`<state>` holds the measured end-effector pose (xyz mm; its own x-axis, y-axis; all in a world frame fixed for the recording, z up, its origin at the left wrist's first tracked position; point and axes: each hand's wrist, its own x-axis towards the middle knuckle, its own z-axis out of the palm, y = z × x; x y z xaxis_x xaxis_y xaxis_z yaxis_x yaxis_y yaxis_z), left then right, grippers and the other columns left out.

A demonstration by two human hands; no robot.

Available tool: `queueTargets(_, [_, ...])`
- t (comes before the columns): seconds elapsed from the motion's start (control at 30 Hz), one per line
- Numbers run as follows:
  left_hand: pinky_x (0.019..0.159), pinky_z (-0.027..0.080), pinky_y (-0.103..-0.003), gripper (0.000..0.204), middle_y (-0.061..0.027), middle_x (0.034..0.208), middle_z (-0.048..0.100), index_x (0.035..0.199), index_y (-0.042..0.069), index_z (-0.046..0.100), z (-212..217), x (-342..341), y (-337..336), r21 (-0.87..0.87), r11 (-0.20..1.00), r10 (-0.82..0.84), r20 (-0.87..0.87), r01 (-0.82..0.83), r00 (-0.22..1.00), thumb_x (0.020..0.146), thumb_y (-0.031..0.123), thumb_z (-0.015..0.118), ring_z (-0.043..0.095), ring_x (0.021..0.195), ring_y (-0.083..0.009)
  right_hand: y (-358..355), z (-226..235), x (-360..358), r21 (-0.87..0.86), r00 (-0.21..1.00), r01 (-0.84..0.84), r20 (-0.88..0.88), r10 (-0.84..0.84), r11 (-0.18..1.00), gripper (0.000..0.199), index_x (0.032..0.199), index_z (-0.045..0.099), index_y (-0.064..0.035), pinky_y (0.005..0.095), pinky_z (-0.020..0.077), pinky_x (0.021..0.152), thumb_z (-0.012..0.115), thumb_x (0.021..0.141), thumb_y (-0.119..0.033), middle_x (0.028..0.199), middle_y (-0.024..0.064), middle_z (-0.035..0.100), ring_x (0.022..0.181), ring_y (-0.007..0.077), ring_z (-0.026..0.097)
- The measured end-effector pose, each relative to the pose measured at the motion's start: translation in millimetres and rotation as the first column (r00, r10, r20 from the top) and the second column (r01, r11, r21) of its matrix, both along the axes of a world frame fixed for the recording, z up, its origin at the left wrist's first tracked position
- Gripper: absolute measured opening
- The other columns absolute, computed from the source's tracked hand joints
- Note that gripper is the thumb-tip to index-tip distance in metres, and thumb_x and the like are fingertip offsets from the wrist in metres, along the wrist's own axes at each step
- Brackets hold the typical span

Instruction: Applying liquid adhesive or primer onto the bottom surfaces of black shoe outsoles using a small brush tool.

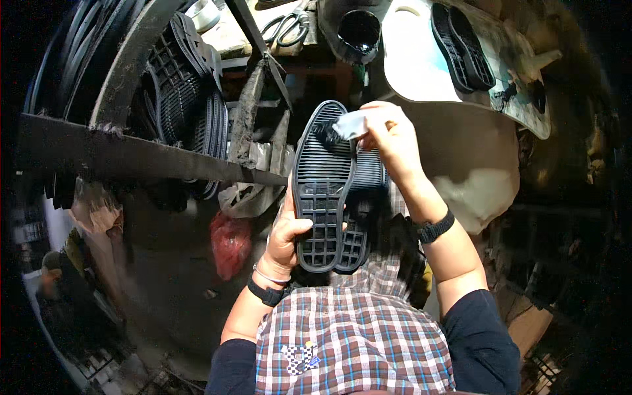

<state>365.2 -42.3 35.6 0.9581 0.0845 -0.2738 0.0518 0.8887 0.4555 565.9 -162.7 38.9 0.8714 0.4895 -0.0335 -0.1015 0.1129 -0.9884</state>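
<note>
My left hand [284,242] grips a pair of black shoe soles by their lower left edge, thumb on top. The front sole [322,172] shows its inner face, ribbed at the top and gridded at the heel. Behind it and to the right, the second sole [372,172] is partly covered. Closed round the pale handle of a brush [351,125], my right hand [395,135] holds its dark bristles against the ribbed upper part of the front sole. The fingers of my left hand behind the soles are mostly hidden.
On a white tabletop [411,72] at the far right lies another pair of black soles [461,49]. A dark pot [359,36] stands beside it. Scissors [287,29] lie at the back. At left, a rack [151,151] holds stacked soles [178,85]; a red plastic bag [230,243] is below.
</note>
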Motion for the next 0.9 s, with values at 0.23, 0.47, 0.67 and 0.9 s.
queueTargets(0.23, [0.093,0.051,-0.056,0.088,-0.0201,0.135,0.048,0.152,0.025,0.018,-11,-10,-2,0.102,0.995,-0.009,-0.016,0.011,1.000,0.074,0.009,0.053,0.055,0.118,-0.0361,-6,16,-36,-0.026,0.966,-0.241,-0.103,0.237,0.970,0.023,0.112,0.057,-0.0037,0.0227,0.0495,0.057,0.061,0.093,-0.016,0.084,0.0046,0.064,0.063,0.0094,0.060])
queueTargets(0.47, [0.093,0.053,-0.053,0.088,-0.0191,0.137,0.046,0.152,0.023,0.020,-10,-8,-1,-0.041,0.999,0.015,0.033,-0.014,0.999,0.074,0.005,0.055,0.057,0.116,-0.0355,-8,19,20,0.029,1.000,-0.011,-0.016,0.012,1.000,0.024,0.110,0.060,0.0001,0.0240,0.0517,0.057,0.058,0.092,-0.016,0.082,0.0082,0.066,0.063,0.0115,0.062])
queueTargets(0.67, [0.092,0.052,-0.055,0.085,-0.0231,0.134,0.047,0.151,0.021,0.020,-5,2,1,-0.129,0.990,0.057,-0.004,-0.057,0.998,0.075,0.004,0.053,0.056,0.115,-0.0381,-2,16,127,-0.172,0.912,0.237,0.378,-0.158,0.956,0.024,0.093,0.069,0.0008,0.0249,0.0496,0.057,0.061,0.090,-0.022,0.071,0.0060,0.067,0.062,0.0096,0.062])
queueTargets(0.9, [0.093,0.051,-0.056,0.082,-0.0240,0.136,0.046,0.151,0.022,0.020,0,13,5,-0.144,0.987,0.073,-0.024,-0.075,0.997,0.077,0.005,0.051,0.055,0.117,-0.0396,34,22,188,-0.448,0.656,0.212,0.724,0.213,0.869,0.026,0.110,0.063,-0.0057,0.0235,0.0465,0.066,0.059,0.095,-0.027,0.082,0.0019,0.064,0.072,0.0093,0.058])
